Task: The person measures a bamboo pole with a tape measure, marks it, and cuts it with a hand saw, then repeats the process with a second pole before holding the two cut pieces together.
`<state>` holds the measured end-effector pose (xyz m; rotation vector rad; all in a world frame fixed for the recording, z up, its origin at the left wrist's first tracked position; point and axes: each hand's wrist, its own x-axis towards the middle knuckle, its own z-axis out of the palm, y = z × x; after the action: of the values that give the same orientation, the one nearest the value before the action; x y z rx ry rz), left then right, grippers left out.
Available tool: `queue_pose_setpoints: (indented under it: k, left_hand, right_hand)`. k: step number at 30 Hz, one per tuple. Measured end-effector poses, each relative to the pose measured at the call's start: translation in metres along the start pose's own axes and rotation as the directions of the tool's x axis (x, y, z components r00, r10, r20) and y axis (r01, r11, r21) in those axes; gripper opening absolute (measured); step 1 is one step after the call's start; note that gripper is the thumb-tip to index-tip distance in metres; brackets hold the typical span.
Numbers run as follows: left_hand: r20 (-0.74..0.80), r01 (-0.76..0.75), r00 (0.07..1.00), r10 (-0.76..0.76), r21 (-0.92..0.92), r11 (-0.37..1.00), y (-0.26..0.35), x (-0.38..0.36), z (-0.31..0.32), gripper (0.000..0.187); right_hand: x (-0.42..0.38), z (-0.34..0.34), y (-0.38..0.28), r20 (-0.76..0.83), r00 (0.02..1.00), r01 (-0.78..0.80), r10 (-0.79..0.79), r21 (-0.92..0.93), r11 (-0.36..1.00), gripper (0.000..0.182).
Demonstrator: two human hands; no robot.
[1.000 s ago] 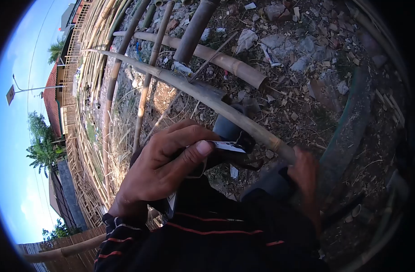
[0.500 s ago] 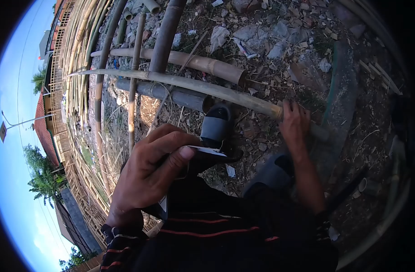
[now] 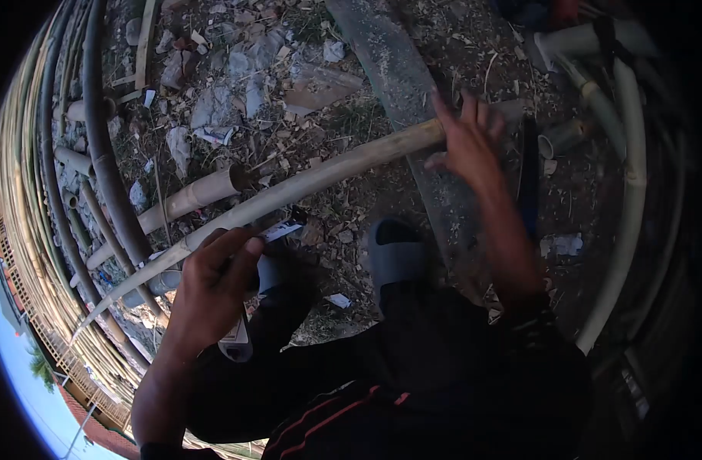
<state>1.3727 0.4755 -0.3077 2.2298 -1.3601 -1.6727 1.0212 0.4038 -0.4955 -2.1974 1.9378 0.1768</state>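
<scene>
A long split bamboo pole runs from the bamboo stack at lower left up to the right. My right hand is at its upper right end, fingers spread, with the fingertips overlapping the pole there. Closer to me, my left hand is closed round a flat object with a whitish, dark-marked end beyond the thumb and a rounded grey end below the palm. Its middle is hidden by my fingers, and I cannot tell what kind of object it is.
Both feet wear grey sandals on ground strewn with wood chips. A concrete strip crosses beneath the pole. Thick bamboo pieces lie at left, near stacked poles. A curved green bamboo pole lies at right.
My view has turned to the right and down. My right hand has loosened from round the pole and its fingers are now spread. My left hand still grips the flat object.
</scene>
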Motion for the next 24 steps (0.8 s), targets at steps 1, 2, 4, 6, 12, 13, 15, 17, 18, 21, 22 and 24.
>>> queue_pose_setpoints:
  k: [1,2,4,6,12,13,15,17,18,21,22,24]
  left_hand:
    - [0.008,-0.028,1.000,0.028,0.005,1.000,0.006,0.024,0.012,0.033]
    - [-0.001,-0.048,0.999,0.048,0.007,0.999,0.010,0.050,0.026,0.035]
    - [0.098,-0.175,0.980,0.173,0.013,0.984,0.012,0.103,0.051,0.041]
    - [0.119,-0.217,0.968,0.220,-0.040,0.975,0.016,0.145,0.086,0.038]
    - [0.205,-0.218,0.945,0.256,-0.193,0.957,0.024,0.176,0.148,0.038]
    - [0.196,-0.200,0.950,0.245,-0.220,0.955,0.019,0.180,0.153,0.039]
    - [0.119,-0.273,0.950,0.288,-0.129,0.953,0.010,0.180,0.157,0.039]
    - [0.029,-0.364,0.931,0.363,0.064,0.929,0.019,0.168,0.160,0.038]
    - [0.030,-0.357,0.934,0.356,0.063,0.932,0.028,0.159,0.160,0.038]
    - [0.156,-0.277,0.953,0.261,0.093,0.956,0.049,0.148,0.169,0.040]
    - [0.152,-0.277,0.953,0.262,0.091,0.957,0.049,0.152,0.175,0.040]
    - [0.178,-0.266,0.950,0.256,0.035,0.963,0.046,0.163,0.187,0.041]
  right_hand:
    - [-0.001,0.003,0.003,0.050,0.999,-0.010,0.008,0.026,1.000,0.115]
    - [0.000,0.011,0.005,0.094,0.996,-0.006,0.000,0.064,0.998,0.125]
    - [-0.007,0.047,0.006,0.135,0.990,-0.059,0.036,0.174,0.983,0.136]
    - [-0.015,0.062,0.008,-0.031,0.999,-0.035,0.043,0.216,0.976,0.135]
    - [-0.058,0.052,0.015,-0.275,0.954,0.036,0.119,0.498,0.867,0.083]
    - [-0.065,0.055,0.020,-0.271,0.933,-0.013,0.237,0.631,0.776,0.066]
    - [-0.070,0.047,0.015,-0.297,0.831,-0.047,0.470,0.805,0.591,0.029]
    - [-0.074,0.026,0.011,-0.232,0.856,-0.018,0.463,0.880,0.475,0.029]
    - [-0.075,0.020,0.009,-0.174,0.882,0.012,0.438,0.937,0.348,0.030]
    - [-0.071,0.012,0.009,-0.096,0.947,-0.006,0.307,0.950,0.313,0.030]
    - [-0.068,0.015,0.010,-0.098,0.948,-0.003,0.303,0.949,0.315,0.030]
    - [-0.061,0.025,0.016,0.001,0.938,-0.107,0.348,0.952,0.286,0.031]
